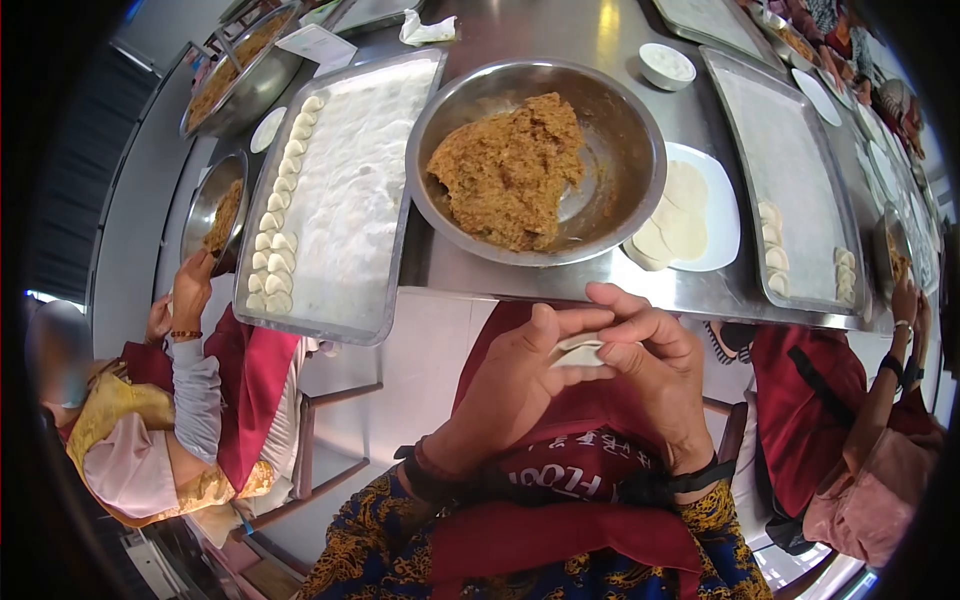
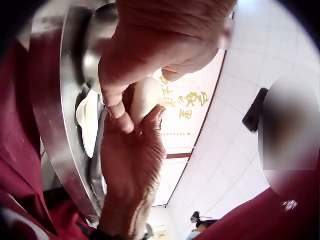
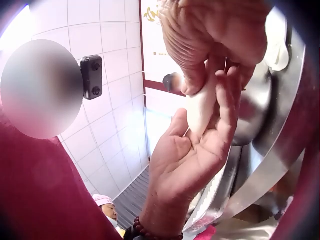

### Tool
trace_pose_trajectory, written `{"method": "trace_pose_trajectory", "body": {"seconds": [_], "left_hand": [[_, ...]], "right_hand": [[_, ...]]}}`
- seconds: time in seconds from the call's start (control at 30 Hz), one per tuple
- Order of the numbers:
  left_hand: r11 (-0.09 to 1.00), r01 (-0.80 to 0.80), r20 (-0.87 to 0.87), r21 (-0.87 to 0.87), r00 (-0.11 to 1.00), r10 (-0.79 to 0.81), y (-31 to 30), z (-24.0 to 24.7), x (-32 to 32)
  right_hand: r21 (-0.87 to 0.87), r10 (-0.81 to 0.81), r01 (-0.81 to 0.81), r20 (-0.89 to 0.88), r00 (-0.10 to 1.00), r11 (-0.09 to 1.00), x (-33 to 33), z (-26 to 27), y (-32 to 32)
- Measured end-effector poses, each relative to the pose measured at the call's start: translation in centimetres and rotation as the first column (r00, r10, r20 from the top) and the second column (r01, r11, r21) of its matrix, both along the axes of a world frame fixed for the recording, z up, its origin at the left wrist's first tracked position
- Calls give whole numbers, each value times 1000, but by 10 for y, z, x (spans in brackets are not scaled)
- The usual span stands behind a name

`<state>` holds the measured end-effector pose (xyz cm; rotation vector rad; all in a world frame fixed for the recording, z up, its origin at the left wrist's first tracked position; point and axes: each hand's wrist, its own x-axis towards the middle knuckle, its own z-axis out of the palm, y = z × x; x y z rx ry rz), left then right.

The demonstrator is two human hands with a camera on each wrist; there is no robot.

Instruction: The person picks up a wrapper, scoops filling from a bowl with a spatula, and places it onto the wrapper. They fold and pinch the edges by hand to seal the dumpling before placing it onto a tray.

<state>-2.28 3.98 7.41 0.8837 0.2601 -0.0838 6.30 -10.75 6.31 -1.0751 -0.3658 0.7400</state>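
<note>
A pale, half-folded dumpling (image 1: 580,354) is held between both hands in front of the apron, just below the table's edge. My left hand (image 1: 505,385) holds one end, with its thumb and fingers around the dough. At the other end, my right hand (image 1: 662,365) pinches the wrapper between thumb and fingers. From the right wrist, the dumpling (image 3: 201,111) shows a smooth, plump side, lying along the left fingers. In the left wrist view the right thumb presses on the dumpling (image 2: 148,96). Any filling inside is hidden.
Ahead stands a steel bowl (image 1: 620,110) with brown filling (image 1: 510,175). To its right, a white plate (image 1: 722,215) bears round wrappers (image 1: 680,215). Floured trays (image 1: 340,180) with rows of dumplings flank the bowl. A small white bowl (image 1: 667,68) sits behind. People work at both sides.
</note>
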Motion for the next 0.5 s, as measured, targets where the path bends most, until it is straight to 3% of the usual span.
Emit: {"method": "trace_pose_trajectory", "body": {"seconds": [0.03,0.1,0.17,0.27,0.4,0.5], "left_hand": [[976,-90,-12,-198,996,89,-3,0,0],[978,-82,-21,-194,997,79,-1,1,-1],[979,-76,-29,-188,997,72,3,4,-2],[989,-24,-30,-148,999,19,10,11,-3],[994,70,-83,-89,994,-78,13,11,-2],[992,106,-86,-69,990,-112,16,10,-1]], "right_hand": [[7,-27,27,-32,999,1000,-1,3,3],[10,-52,53,-65,997,999,0,2,4],[-119,-17,47,239,971,992,3,-8,3],[-159,38,15,326,945,987,6,-14,1],[-179,70,1,389,919,984,6,-7,3],[-219,38,31,304,952,975,5,2,7]]}}
